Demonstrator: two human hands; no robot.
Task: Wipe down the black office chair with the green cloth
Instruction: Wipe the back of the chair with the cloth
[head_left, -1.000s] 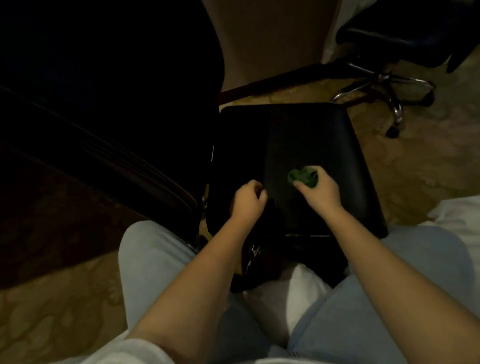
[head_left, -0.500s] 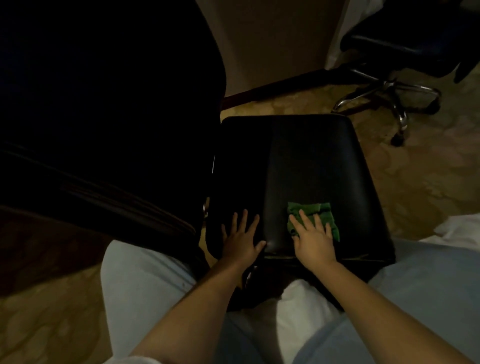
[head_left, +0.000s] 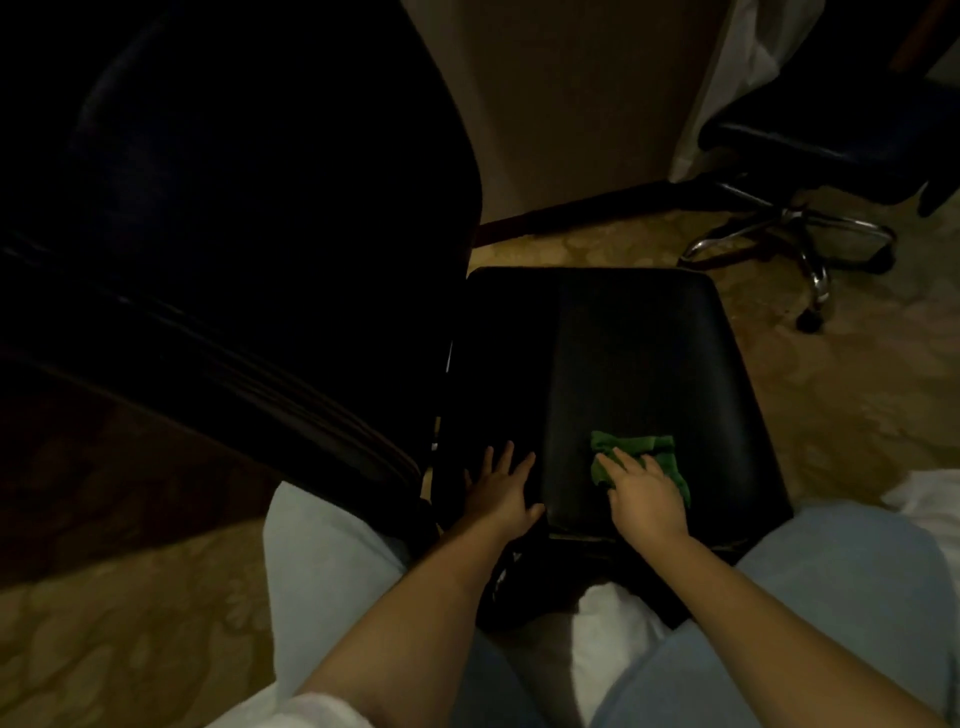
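Reaching forward over the knees, both forearms stretch toward the black office chair (head_left: 623, 353), whose seat lies straight ahead in the head view. The right arm runs up from the lower right. The right hand (head_left: 647, 499) lies palm down on the green cloth (head_left: 636, 446), fingers nearly straight and close together, pressing it onto the seat rather than gripping it. The green cloth sits on the near right part of the seat, partly under the hand, its crumpled far edge showing beyond the fingers. The left arm comes up from the lower middle. The left hand (head_left: 501, 491) rests flat on the seat's near left part, fingers spread and straight, holding nothing, near the right hand but apart from the cloth. The dark backrest (head_left: 234, 208) fills the upper left. A second chair (head_left: 810, 140) with a chrome base stands on the patterned carpet (head_left: 841, 415) at the upper right, well apart.
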